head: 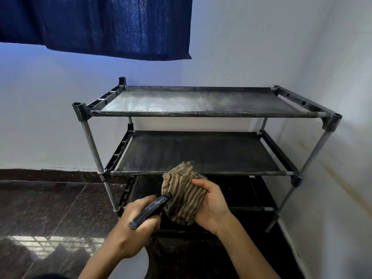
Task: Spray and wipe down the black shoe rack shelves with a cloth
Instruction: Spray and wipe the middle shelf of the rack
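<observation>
**Spraying the cloth before the first wipe**

Loading the cloth looks like the step in hand. Low in the centre of the frame, the left hand is curled round a slim dark spray bottle, its nozzle pointing up and right at a bunched tan-and-brown striped cloth. The right hand grips that cloth from the right side, fingers wrapped over its top edge. Nozzle and cloth are just beside each other; whether they touch cannot be told.

Behind the hands, filling the middle of the frame, stands the black three-tier shoe rack with mesh shelves and grey metal posts, set on the dark polished stone floor in a corner of white walls. Its top shelf shows a pale, dusty or misted patch over its left and middle; the middle shelf looks darker.

Next, by my reading, the cloth must go up to a shelf, spread flatter, and sweep along the mesh, with the bottle kept clear.

A dark blue curtain hangs at upper left.
</observation>
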A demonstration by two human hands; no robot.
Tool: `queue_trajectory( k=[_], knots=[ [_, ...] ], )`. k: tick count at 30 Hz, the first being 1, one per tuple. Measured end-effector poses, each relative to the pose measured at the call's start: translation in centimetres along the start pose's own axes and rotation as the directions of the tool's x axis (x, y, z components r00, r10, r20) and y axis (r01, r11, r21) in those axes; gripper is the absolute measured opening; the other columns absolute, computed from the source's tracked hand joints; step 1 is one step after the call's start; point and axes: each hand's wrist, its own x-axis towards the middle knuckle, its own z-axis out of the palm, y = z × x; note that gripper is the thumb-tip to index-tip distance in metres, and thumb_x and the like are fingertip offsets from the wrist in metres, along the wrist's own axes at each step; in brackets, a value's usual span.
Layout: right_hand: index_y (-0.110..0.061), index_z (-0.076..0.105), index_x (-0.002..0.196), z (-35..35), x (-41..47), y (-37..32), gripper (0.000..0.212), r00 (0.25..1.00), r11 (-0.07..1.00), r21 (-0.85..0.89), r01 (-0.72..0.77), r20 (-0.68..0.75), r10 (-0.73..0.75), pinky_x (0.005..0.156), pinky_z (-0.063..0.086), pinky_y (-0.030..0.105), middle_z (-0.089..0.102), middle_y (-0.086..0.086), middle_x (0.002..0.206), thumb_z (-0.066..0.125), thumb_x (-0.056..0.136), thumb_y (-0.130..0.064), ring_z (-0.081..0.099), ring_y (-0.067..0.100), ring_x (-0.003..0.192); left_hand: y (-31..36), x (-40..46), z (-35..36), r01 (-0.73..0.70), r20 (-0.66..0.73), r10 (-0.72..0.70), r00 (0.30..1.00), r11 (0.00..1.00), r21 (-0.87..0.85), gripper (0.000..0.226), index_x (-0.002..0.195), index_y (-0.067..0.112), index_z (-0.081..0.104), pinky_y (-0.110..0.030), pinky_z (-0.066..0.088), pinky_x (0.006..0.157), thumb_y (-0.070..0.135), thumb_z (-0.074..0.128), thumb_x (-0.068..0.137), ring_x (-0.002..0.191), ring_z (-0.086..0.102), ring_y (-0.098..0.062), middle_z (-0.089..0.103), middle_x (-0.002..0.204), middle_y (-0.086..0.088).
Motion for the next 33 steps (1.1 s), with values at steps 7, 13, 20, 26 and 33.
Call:
queue_trajectory(
  k=[7,13,20,26,33],
  knots=[
    [0.002,0.064,0.118,-2.3,0.2,4.5,0.053,0.986,0.991,0.065,-0.118,-0.111,0.124,0.107,0.038,0.048,0.062,0.024,0.121,0.055,0.077,-0.031,0.056,0.038,0.118,-1.3,-2.3,-1.4,-0.106,0.126,0.099,0.987,0.993,0.052,0.043,0.108,0.067,0.054,-0.018,0.050,0.067,0.038,0.057,0.076,0.068,0.068,-0.015,0.063,0.078,-0.008],
    [0.002,0.071,0.106,-3.2,0.0,6.0,0.041,0.973,0.975,0.181,-0.130,-0.165,0.161,0.099,0.044,0.043,0.066,0.023,0.114,0.057,0.078,-0.024,0.056,0.036,0.118,-2.2,-2.0,-2.4,-0.079,0.291,-0.006,0.957,0.957,0.280,0.026,0.120,0.016,0.057,-0.035,0.056,0.075,0.016,0.057,0.094,0.077,0.069,-0.020,0.068,0.089,0.001],
    [0.002,0.064,0.118,-3.7,1.3,6.9,0.031,0.973,0.974,0.212,-0.081,-0.194,0.123,0.076,0.051,0.038,0.066,0.020,0.115,0.056,0.090,-0.009,0.063,0.029,0.104,-0.9,-1.0,-6.0,-0.030,0.262,-0.072,0.962,0.930,0.366,0.008,0.099,0.032,0.061,-0.025,0.052,0.071,0.036,0.060,0.091,0.076,0.063,-0.009,0.067,0.082,0.006],
    [0.000,0.064,0.117,-5.0,4.2,8.7,0.028,0.961,0.985,0.167,-0.053,-0.260,0.096,0.076,0.051,0.035,0.066,0.017,0.114,0.051,0.094,-0.008,0.064,0.026,0.097,-6.1,-1.1,-6.5,-0.069,0.067,0.049,0.997,0.944,0.323,0.013,0.092,0.020,0.059,-0.023,0.044,0.058,0.032,0.063,0.092,0.059,0.054,-0.004,0.058,0.068,0.006],
    [-0.013,0.052,0.129,-4.4,13.8,9.2,0.038,0.852,0.647,-0.759,0.076,-0.287,-0.437,0.099,0.041,0.028,0.060,0.003,0.123,0.059,0.092,-0.012,0.056,0.021,0.115,-16.1,0.1,-4.0,0.197,-0.307,-0.053,0.950,0.866,0.460,0.062,0.104,0.023,0.067,-0.041,0.026,0.106,0.066,0.052,0.061,0.126,0.024,-0.017,0.025,0.140,0.002]
  ],
)
